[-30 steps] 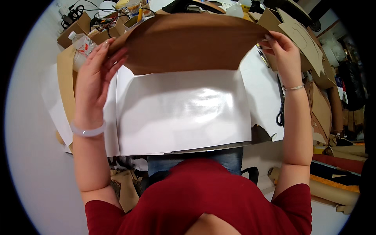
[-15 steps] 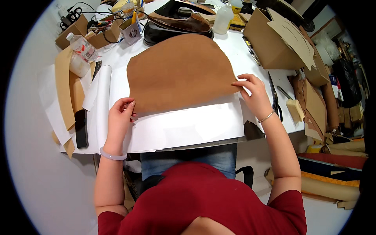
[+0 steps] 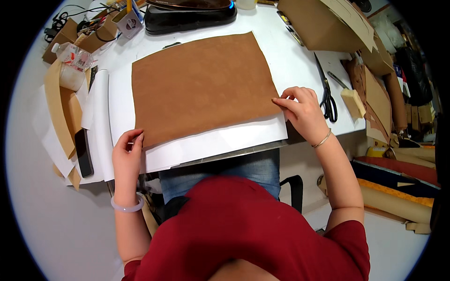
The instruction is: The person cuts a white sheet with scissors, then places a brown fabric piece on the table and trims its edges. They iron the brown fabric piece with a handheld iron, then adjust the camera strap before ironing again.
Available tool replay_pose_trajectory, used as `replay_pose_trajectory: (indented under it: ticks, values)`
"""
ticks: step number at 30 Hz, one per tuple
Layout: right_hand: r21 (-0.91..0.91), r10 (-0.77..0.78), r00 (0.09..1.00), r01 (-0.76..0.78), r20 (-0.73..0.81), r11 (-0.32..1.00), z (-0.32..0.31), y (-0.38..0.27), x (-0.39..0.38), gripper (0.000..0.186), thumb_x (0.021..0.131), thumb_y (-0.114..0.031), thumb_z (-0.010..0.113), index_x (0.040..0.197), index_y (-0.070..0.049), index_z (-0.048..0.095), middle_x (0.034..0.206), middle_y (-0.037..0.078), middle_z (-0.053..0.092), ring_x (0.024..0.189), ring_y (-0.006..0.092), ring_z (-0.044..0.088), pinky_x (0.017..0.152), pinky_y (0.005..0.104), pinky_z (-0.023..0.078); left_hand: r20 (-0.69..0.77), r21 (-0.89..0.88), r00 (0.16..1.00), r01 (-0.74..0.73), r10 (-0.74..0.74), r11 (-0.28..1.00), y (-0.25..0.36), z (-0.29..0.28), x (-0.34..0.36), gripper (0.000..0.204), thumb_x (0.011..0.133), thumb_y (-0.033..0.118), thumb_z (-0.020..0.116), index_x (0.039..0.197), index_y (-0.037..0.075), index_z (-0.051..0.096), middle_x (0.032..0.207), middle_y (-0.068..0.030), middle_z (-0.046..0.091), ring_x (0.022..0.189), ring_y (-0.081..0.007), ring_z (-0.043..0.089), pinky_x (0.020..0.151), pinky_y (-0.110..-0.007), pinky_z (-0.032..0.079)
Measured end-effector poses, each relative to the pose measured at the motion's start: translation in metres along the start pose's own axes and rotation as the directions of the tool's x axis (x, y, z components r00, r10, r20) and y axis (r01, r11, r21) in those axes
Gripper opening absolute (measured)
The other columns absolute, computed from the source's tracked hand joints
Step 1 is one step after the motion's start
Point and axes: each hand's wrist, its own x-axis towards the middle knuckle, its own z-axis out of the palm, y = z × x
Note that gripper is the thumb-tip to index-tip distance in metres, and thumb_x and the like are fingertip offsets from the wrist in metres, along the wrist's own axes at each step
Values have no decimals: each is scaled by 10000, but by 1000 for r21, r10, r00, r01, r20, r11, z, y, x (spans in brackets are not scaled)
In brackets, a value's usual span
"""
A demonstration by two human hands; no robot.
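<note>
A large piece of brown leather or suede-like material [image 3: 206, 84] lies over a white sheet [image 3: 215, 138] on the table. Its near left corner is pinched by my left hand [image 3: 127, 152], thumb against fingers. At the near right corner, my right hand [image 3: 303, 110] pinches the edge between thumb and fingers. The piece looks nearly flat, its near edge slanting up toward the right. A strip of the white sheet shows between that edge and the table's front.
Black scissors [image 3: 327, 93] and a brush-like tool with a pale block [image 3: 352, 102] lie at the right. A cardboard box [image 3: 321, 25] stands behind them. An iron [image 3: 190, 16] sits at the back. At the left are a rolled white sheet [image 3: 102, 122], a phone [image 3: 84, 153] and a plastic bottle [image 3: 74, 57].
The brown piece has come down flatter and nearer, its far edge now straight rather than bulging. My left hand has moved left and nearer, still pinching. The view has shifted slightly.
</note>
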Motion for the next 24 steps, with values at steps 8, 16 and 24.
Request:
replay_pose_trajectory:
  ticks: [8,16,24]
  values:
    - [-12,-17,1000,17,-3,1000,0,-8,-23,263,797,-15,814,1020,-154,790,950,-25,696,911,188,648,941,379,461,-70,89,998,-2,8,996,2,4,-32,180,1012,130,721,1158,34,764,982,-19,752,772,-102,584,727,-264,511]
    - [-43,7,998,-5,56,999,-6,-23,-39,224,823,-76,835,1018,-174,783,978,-35,669,903,180,629,938,382,450,-87,92,996,30,-22,995,0,6,-51,165,1012,118,727,1148,30,756,994,-19,738,725,-89,564,675,-247,482]
    - [-66,45,998,-42,45,997,-2,-28,-52,284,807,-27,822,1037,-193,809,988,-29,665,881,170,626,917,384,455,-50,106,999,21,-15,994,-2,-1,-60,145,984,104,758,1111,33,765,966,-12,712,726,-88,569,674,-251,476]
